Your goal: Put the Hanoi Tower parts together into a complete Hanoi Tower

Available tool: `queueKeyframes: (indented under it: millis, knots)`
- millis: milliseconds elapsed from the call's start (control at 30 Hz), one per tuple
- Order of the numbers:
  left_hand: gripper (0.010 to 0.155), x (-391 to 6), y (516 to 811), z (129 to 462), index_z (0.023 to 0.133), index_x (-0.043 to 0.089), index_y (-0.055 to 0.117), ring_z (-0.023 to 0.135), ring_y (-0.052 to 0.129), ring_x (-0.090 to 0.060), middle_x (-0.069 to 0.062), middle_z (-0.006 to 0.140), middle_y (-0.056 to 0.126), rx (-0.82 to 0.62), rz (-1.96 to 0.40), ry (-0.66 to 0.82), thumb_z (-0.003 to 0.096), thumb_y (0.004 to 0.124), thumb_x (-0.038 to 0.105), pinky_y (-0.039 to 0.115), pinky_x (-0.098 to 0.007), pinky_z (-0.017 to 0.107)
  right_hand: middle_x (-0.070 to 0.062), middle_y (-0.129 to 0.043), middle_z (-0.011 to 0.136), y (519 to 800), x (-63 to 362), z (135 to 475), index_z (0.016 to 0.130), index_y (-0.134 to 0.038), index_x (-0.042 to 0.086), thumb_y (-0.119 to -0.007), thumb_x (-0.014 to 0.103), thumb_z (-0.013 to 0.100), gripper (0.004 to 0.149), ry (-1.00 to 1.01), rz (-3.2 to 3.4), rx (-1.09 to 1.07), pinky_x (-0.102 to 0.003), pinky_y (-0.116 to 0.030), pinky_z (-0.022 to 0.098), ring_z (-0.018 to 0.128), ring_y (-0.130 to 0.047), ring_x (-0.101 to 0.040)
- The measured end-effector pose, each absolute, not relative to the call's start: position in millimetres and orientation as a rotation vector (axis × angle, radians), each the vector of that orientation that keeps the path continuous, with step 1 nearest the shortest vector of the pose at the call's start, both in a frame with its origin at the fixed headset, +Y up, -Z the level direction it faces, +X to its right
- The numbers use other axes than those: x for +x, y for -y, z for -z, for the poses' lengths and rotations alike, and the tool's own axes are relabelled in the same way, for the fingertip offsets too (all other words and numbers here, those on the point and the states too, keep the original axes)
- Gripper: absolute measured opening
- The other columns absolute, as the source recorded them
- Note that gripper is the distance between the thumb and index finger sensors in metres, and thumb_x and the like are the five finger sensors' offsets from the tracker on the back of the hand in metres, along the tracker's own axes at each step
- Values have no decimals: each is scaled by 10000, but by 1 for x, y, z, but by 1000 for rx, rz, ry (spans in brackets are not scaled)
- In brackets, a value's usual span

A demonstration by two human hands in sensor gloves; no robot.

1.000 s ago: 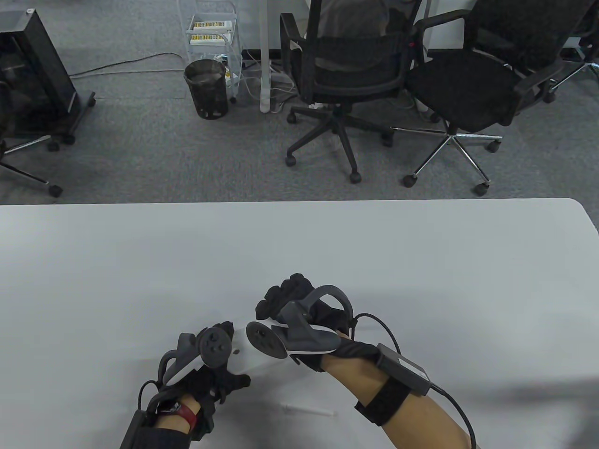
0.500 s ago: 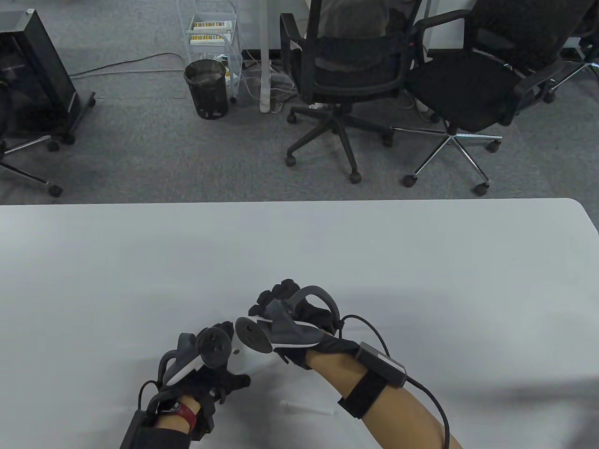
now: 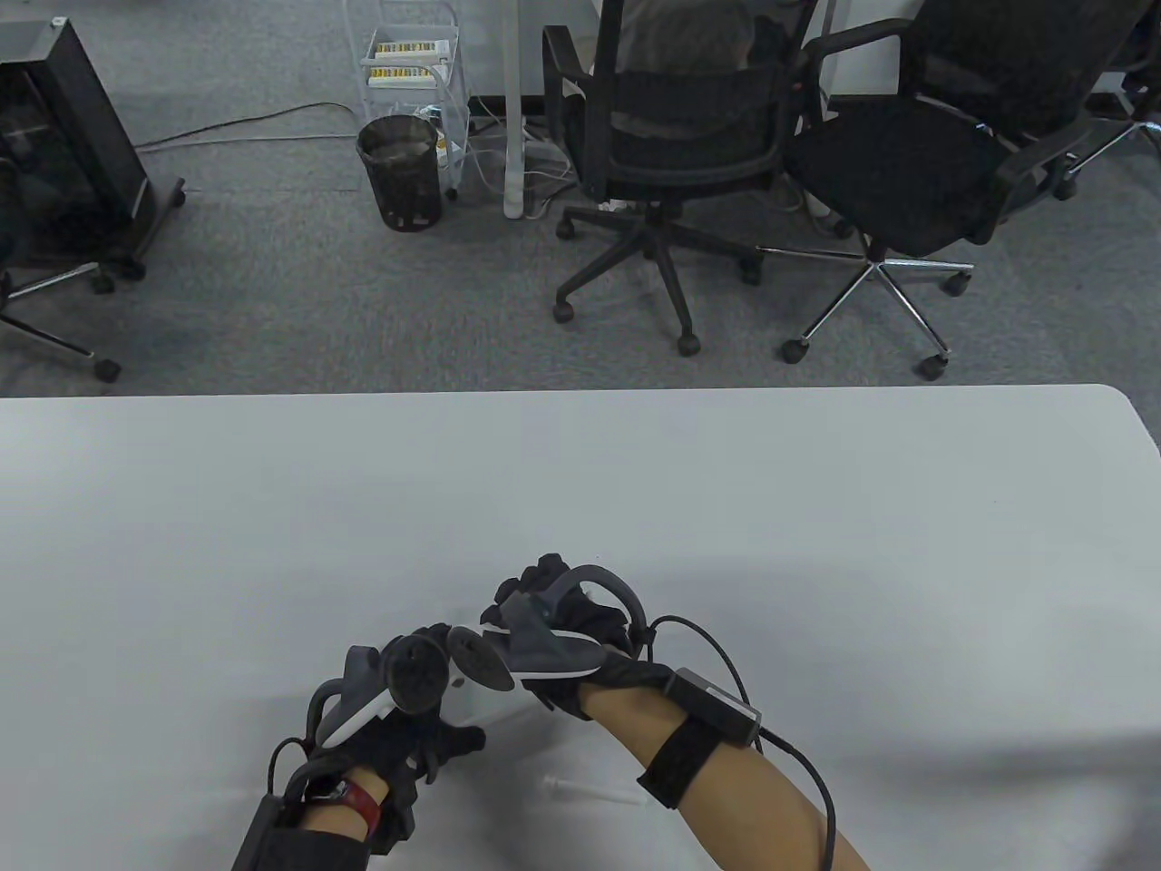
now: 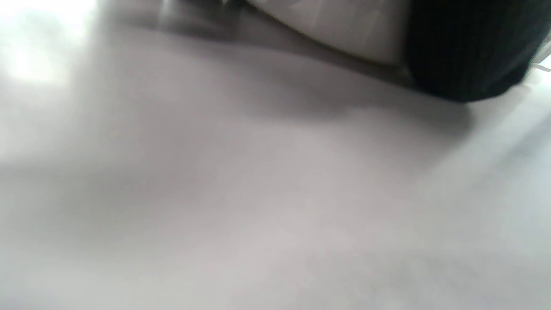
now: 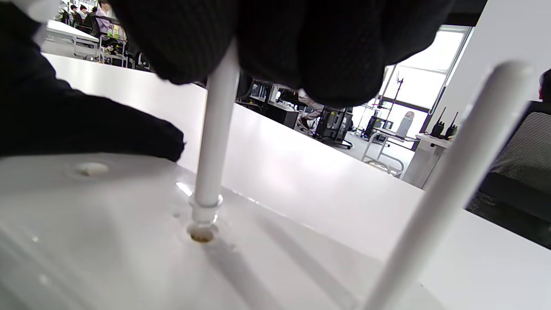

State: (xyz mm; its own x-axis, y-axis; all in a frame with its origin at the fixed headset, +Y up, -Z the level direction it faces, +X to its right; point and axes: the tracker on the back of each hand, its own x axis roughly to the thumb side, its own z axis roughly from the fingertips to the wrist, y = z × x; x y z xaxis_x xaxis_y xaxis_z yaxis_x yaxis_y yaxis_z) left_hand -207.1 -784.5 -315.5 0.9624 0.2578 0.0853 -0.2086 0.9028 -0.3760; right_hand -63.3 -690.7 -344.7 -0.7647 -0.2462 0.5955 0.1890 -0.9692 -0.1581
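Fingers [image 5: 267,47] of the right hand [image 3: 580,626] pinch a white peg [image 5: 213,146], tip just above a hole in the base [image 5: 107,241] (on the bench [image 3: 816,508]). Left hand's [image 3: 399,726] fingers: cannot tell. No readable writing.

Grey carpet [image 3: 272,299] — black office chairs [image 3: 671,163], wire bin [image 3: 400,171].

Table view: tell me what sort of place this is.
Most likely an open-plan office or lab. Past the white table lie grey carpet, two black office chairs and a mesh waste bin; the right wrist view shows more desks by large windows.
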Motion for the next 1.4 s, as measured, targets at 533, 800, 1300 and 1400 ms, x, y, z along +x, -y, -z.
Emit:
queueKeyframes:
  millis: [533, 800, 1300, 1400]
  knots:
    - [1173, -207, 785, 315, 1081, 196, 72, 1091, 283, -468, -159, 1163, 228, -374, -243, 135, 355, 886, 628, 356, -623, 754, -71, -898, 598, 699, -61, 352, 752, -825, 167, -806, 293, 359, 413, -53, 2795, -953, -603, -603, 679, 591, -889, -326]
    - [1174, -207, 785, 315, 1081, 196, 71, 1091, 282, -468, -157, 1164, 227, -375, -243, 134, 355, 885, 629, 355, -623, 754, -64, -915, 544, 704, -68, 356, 738, -830, 150, -783, 318, 358, 418, -87, 2771, -906, -591, -633, 668, 534, -917, -311]
    - [1173, -207, 785, 315, 1080, 197, 68, 1091, 280, -466, -156, 1163, 225, -376, -242, 134, 356, 883, 630, 354, -623, 753, 12, -913, 264, 710, -78, 370, 666, -871, 134, -735, 391, 362, 421, -36, 2799, -778, -558, -705, 623, 330, -979, -246]
    - [1172, -207, 785, 315, 1080, 198, 67, 1091, 280, -467, -155, 1163, 225, -377, -242, 134, 358, 882, 630, 352, -622, 754, 27, -912, 230, 712, -80, 374, 652, -879, 134, -734, 402, 362, 420, -26, 2813, -752, -551, -712, 618, 293, -991, -230]
